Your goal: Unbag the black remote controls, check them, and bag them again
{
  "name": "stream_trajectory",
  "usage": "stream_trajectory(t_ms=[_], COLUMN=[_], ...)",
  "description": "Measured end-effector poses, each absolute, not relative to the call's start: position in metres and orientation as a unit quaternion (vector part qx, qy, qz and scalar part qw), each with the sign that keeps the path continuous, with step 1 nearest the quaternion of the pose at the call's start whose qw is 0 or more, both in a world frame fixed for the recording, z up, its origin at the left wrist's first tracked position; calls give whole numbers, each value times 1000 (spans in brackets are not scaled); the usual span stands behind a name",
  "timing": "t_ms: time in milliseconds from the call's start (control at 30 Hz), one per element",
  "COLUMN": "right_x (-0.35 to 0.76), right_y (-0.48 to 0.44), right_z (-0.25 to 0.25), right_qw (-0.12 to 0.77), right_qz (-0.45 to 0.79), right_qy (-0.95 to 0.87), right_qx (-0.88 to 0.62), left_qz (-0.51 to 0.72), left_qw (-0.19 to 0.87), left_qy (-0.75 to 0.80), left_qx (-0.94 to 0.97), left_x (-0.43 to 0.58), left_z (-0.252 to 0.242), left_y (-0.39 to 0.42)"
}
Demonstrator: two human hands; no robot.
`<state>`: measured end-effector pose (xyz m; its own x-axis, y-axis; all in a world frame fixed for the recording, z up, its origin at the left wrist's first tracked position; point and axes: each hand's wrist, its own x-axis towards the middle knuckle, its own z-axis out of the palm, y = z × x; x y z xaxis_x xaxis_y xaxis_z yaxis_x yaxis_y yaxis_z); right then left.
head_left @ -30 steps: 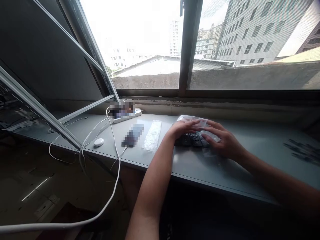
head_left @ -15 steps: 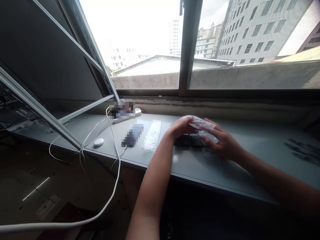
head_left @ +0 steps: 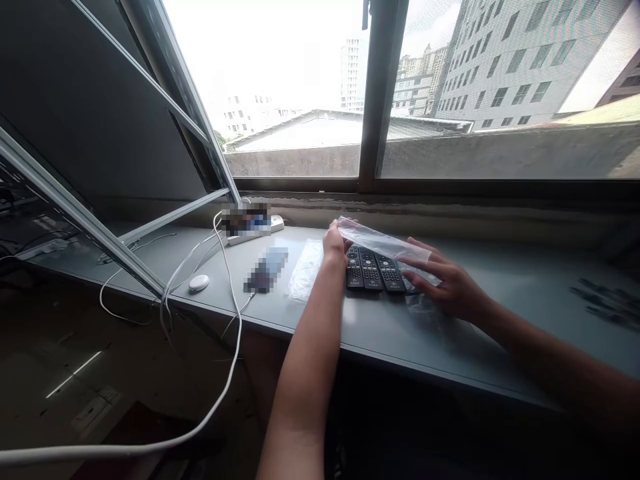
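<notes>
A clear plastic bag is stretched lengthwise between my two hands, above the table. Its left end is pinched in my left hand, fingers closed. At the other end, my right hand grips the bag between thumb and fingers. Under the bag, three black remote controls lie side by side, their upper ends partly covered by it. More clear plastic lies on the table below my right hand. To the left of my left forearm is a stack of clear plastic bags.
On the grey table there are a blurred-out phone-like object on a cable, a white round device and a power strip. Several dark remotes lie at far right. A white cable hangs over the front edge; a metal frame leans left.
My left hand has moved left and pulled the bag out long, uncovering the remote controls beneath. My right hand has stayed nearly in place.
</notes>
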<state>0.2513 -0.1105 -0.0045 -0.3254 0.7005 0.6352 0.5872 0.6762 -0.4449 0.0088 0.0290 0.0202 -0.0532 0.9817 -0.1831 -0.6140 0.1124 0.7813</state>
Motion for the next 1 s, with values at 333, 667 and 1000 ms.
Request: stream_trajectory(t_ms=[333,667,1000], right_x=[247,244,245], right_y=[-114,-112,-116], right_z=[0,-2,-1], right_qw=[423,406,446], right_qz=[58,56,-5], right_qy=[-812,-832,-799], right_qx=[-398,-375,-403], left_qz=[530,463,629], left_qw=[732,779,702], left_qy=[292,208,225], left_qx=[312,367,247], left_x=[10,18,8], left_z=[23,26,33], left_y=[25,8,13])
